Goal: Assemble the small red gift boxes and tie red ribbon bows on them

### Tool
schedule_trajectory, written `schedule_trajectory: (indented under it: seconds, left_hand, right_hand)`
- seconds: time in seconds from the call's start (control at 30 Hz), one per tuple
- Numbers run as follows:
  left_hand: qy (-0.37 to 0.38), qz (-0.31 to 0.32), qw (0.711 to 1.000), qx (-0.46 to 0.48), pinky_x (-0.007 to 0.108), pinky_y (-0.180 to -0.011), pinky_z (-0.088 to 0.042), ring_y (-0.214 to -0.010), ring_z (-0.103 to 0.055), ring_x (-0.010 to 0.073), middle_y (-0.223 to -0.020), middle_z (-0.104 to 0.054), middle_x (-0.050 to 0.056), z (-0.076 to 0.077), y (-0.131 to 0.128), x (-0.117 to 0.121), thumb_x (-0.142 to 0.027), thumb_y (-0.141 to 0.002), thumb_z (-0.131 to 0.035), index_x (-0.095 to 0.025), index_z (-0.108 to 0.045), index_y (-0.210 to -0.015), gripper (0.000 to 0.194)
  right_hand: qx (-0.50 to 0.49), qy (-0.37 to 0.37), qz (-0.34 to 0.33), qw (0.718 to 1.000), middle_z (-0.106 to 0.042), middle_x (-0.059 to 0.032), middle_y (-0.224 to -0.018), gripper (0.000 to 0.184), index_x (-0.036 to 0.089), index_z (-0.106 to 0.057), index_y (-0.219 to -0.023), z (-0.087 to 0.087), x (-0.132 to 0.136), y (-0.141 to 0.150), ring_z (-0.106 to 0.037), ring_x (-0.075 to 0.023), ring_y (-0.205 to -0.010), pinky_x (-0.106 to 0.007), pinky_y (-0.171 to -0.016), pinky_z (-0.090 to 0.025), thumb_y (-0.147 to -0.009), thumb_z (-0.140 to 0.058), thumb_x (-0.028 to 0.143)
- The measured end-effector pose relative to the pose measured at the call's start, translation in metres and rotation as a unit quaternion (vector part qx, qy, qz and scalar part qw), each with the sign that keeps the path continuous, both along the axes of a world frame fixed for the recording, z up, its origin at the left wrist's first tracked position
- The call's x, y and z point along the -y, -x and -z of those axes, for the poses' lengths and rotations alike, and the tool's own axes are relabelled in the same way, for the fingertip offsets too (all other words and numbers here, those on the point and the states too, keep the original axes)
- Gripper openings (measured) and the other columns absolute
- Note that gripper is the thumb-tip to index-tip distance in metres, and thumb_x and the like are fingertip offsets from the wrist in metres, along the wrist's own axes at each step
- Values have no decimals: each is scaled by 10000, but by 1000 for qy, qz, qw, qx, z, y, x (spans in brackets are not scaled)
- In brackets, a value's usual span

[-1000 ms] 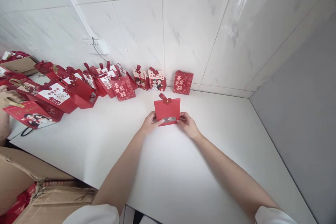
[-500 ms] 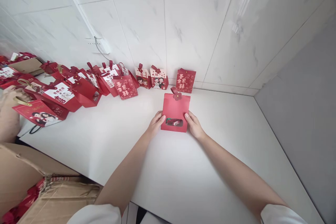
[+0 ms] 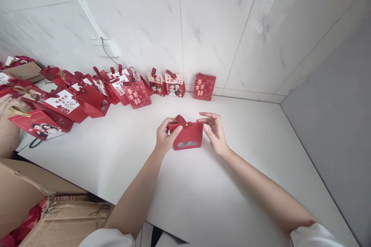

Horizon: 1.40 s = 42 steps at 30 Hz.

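A red gift box (image 3: 189,136) with a clear window low on its side and a ribbon loop on top stands on the white table, tilted a little. My left hand (image 3: 167,135) grips its upper left corner, thumb on the near face and fingers behind. On the other side, my right hand (image 3: 215,131) is open, its fingers spread and curved beside the right edge. Whether the right thumb touches that edge, I cannot tell. The window looks pale, and what is inside is unclear.
Several red gift boxes (image 3: 66,106) crowd the table's left side. Against the tiled wall stand two printed boxes (image 3: 174,85) and a red patterned one (image 3: 204,87). Another person's hand (image 3: 7,123) is at far left. An open cardboard box (image 3: 66,220) sits lower left.
The gift box has tipped, so its front looks shorter and its top is lower. My left hand has moved up to its top corner. My right hand has loosened and spread its fingers.
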<state>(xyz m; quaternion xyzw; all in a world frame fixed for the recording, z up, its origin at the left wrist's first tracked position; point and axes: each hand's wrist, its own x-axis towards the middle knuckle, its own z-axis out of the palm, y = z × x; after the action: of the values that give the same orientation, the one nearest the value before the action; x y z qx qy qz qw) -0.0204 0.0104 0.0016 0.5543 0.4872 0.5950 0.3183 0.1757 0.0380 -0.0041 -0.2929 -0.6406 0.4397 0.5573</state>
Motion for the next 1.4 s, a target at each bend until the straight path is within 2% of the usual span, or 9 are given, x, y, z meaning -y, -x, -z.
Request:
schedule_trajectory:
  seconds: [0.13, 0.23, 0.3, 0.4, 0.57, 0.8, 1.0, 1.17, 1.4]
  left_hand:
    - [-26, 30, 997, -61, 278, -690, -486, -741, -622, 164, -807, -681, 24, -10, -10, 13, -327, -786, -704, -187, -670, -823, 149]
    - [-40, 51, 995, -75, 256, -663, -488, -706, -622, 145, -776, -684, 14, -11, -19, 17, -285, -784, -712, -186, -672, -803, 108]
    - [-48, 51, 995, -70, 245, -648, -487, -690, -619, 135, -759, -680, 11, -9, -22, 17, -274, -791, -705, -184, -664, -789, 100]
    - [-58, 53, 995, -63, 245, -672, -491, -718, -624, 135, -785, -686, 18, -7, -22, 15, -276, -818, -680, -184, -671, -819, 92]
    - [-40, 72, 996, -44, 239, -686, -482, -760, -623, 132, -846, -686, 31, -5, -21, 16, -310, -895, -586, -190, -672, -900, 148]
    - [-22, 97, 993, -64, 251, -677, -471, -789, -609, 151, -899, -652, 46, 4, -18, 13, -397, -927, -513, -190, -600, -981, 230]
    - [-26, 121, 986, -115, 275, -655, -455, -795, -584, 165, -985, -625, 80, 19, -12, 7, -536, -953, -356, -185, -554, -1049, 414]
    - [-12, 143, 988, -53, 295, -618, -449, -713, -560, 162, -928, -616, 86, 32, -16, 4, -625, -942, -212, -173, -549, -1065, 577]
    - [-2, 141, 989, -41, 310, -649, -453, -738, -566, 169, -958, -620, 96, 34, -19, 3, -632, -941, -194, -168, -590, -998, 613]
  right_hand:
    - [88, -23, -46, 995, -642, -54, -1149, 358, 297, -533, -1207, -40, 8, -10, -619, -230, -1038, -413, -957, -473, -878, -615, 411]
    - [152, -28, -50, 987, -684, -45, -963, 164, 253, -657, -956, -55, 11, -15, -640, -215, -908, -364, -828, -511, -874, -622, 391]
    - [167, -16, -57, 984, -686, -42, -889, 177, 225, -662, -852, -58, 11, -18, -641, -192, -827, -322, -735, -513, -898, -588, 380]
    - [194, -17, -72, 978, -690, -30, -862, 160, 212, -657, -851, -60, 8, -25, -629, -164, -774, -277, -657, -485, -903, -586, 346]
    - [260, -87, -72, 959, -683, -17, -837, 115, 214, -653, -875, -64, 5, -35, -593, -140, -708, -269, -635, -445, -914, -567, 279]
    - [236, -129, -61, 961, -685, -29, -919, 131, 219, -647, -969, -60, 7, -31, -598, -136, -748, -263, -677, -464, -941, -519, 229]
    - [232, -117, -113, 959, -679, -52, -936, 174, 222, -681, -995, -51, 6, -25, -608, -149, -755, -277, -673, -480, -946, -523, 277]
    - [194, -104, -136, 966, -688, -52, -1005, 235, 255, -697, -1070, -43, 7, -18, -626, -150, -805, -273, -686, -500, -965, -488, 279]
    - [228, -100, -143, 958, -707, -27, -954, 274, 273, -686, -1131, -41, 5, -19, -619, -126, -722, -248, -652, -490, -975, -460, 269]
